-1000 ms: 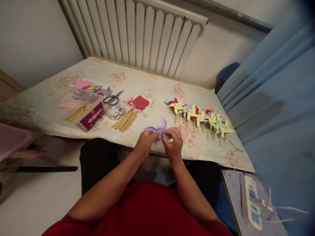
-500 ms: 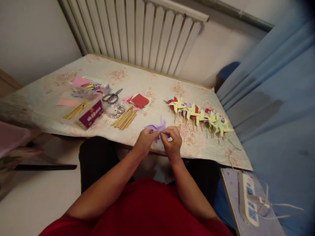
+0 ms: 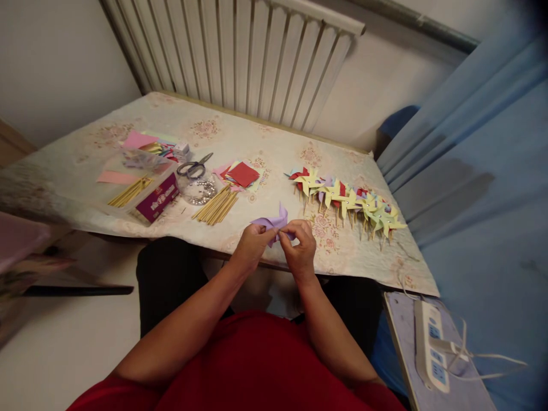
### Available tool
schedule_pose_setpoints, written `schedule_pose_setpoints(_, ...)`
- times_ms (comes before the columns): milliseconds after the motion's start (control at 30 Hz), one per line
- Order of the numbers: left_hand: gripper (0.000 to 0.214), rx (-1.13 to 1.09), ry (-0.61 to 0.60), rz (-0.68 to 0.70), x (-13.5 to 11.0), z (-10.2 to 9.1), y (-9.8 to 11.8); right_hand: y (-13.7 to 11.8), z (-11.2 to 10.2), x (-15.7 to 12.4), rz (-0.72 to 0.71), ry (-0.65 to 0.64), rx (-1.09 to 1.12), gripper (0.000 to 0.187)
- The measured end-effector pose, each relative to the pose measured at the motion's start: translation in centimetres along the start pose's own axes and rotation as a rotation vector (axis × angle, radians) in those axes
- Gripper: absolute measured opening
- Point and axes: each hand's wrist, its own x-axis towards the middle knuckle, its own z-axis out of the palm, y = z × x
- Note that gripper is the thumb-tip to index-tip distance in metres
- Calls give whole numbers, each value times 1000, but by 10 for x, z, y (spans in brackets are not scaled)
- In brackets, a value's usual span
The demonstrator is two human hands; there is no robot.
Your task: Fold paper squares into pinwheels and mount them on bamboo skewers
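Observation:
A purple paper pinwheel [image 3: 274,220] with folded blades is held between both hands just above the table's front edge. My left hand [image 3: 253,244] pinches its left side with thumb and fingers. My right hand [image 3: 299,246] is closed at the pinwheel's centre and right side, thumb and index fingertips together; whether a small pin sits between them is too small to see. Left of my hands lies a bundle of thin wooden sticks [image 3: 215,206]. Behind it is a stack of coloured paper squares [image 3: 242,174], red on top.
Finished pinwheels [image 3: 349,198] on sticks lie in a row at the right. At the left stand a clear box with a purple label [image 3: 158,200] and a round container of metal pins [image 3: 200,192], scissors [image 3: 194,166] across its rim. A power strip [image 3: 432,345] rests at lower right.
Almost nothing differs. Both hands keep the same pinch on the purple pinwheel, and the camera view has shifted very slightly.

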Motion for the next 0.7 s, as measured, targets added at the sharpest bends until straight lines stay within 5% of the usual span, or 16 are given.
schedule_pose_setpoints(367,18,245,-37,166,2,-8,-2,3,-3,1,36,-70,38,8)
schedule_pose_setpoints(700,17,304,-71,182,5,-12,-8,2,-5,2,136,-103,78,8)
